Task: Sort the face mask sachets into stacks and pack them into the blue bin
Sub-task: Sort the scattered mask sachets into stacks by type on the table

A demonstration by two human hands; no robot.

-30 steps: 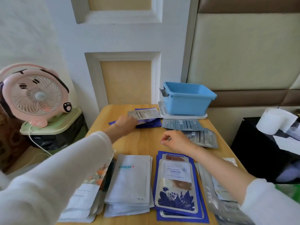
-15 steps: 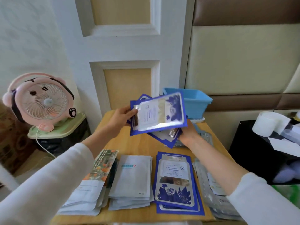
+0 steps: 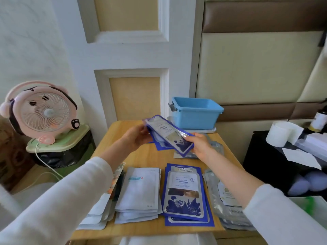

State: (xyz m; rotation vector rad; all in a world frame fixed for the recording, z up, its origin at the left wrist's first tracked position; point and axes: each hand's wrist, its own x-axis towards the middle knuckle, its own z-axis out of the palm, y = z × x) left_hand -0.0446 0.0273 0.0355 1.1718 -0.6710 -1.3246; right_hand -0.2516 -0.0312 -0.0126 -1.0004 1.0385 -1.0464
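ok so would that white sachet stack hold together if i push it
Probably not: the white sachet stack lies fanned, edges offset, so it would likely shear. Its pouches look thin and smooth, so probably slippery and floppy.

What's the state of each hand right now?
Left hand: holding one end of the blue sachets.
Right hand: holding the other end of them.

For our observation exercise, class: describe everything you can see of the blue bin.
The blue bin is a light blue, rectangular tub, plastic by its look, with a rolled rim and a grey latch on its left end. It stands upright and open-topped on a white tray at the table's far right corner, by the wall. What shows of its inside looks empty.
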